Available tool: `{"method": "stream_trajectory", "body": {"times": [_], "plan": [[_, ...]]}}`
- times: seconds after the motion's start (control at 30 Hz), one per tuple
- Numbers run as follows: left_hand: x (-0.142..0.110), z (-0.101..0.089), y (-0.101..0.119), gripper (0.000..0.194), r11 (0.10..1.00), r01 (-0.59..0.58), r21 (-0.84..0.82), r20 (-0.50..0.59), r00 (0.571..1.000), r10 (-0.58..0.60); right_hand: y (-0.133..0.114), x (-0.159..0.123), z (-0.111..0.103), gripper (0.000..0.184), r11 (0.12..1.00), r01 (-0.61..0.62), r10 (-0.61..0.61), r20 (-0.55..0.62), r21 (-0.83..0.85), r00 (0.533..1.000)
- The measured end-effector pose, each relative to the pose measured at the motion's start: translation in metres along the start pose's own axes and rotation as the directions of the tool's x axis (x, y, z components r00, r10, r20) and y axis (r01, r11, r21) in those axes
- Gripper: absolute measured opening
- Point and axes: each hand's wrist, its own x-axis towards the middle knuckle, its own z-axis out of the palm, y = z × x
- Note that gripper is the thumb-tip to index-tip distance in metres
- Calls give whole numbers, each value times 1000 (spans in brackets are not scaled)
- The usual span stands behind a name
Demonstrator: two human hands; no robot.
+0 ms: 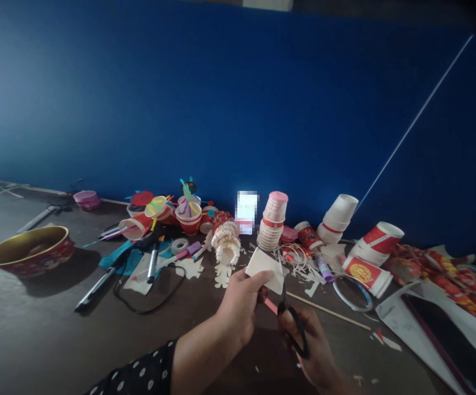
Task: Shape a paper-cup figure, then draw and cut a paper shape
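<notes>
My left hand [241,302] pinches a piece of white paper [263,269] between thumb and fingers, over the middle of the dark table. Black-handled scissors [299,332] are in my right hand [309,343], its fingers through the loops. Their blades point up and away from me, along the right edge of the paper; whether they bite into it I cannot tell. A pinkish-red strip [271,307] shows just below the paper, between my hands. Right behind the paper stands a stack of paper cups [271,222] with a pink top.
White paper scraps and a thin wooden stick [328,311] lie right of my hands. A phone [447,340] rests on white sheets at far right. Leftward are a glue gun [116,277] with its cord, a marker [152,263], decorated cups [189,218] and a gold-rimmed bowl [27,263].
</notes>
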Motion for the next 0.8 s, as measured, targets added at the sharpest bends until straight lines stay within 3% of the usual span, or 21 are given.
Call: {"method": "stream_trajectory", "body": {"times": [0.27,0.8], "plan": [[-3,2,1,19,999,18,-29,15,1000,-18,3,0,2,39,1000,-16,15,-60,-17,998],[-4,2,-2,22,992,68,-109,11,998,-68,-3,0,8,40,996,63,-60,44,-59,997]]}}
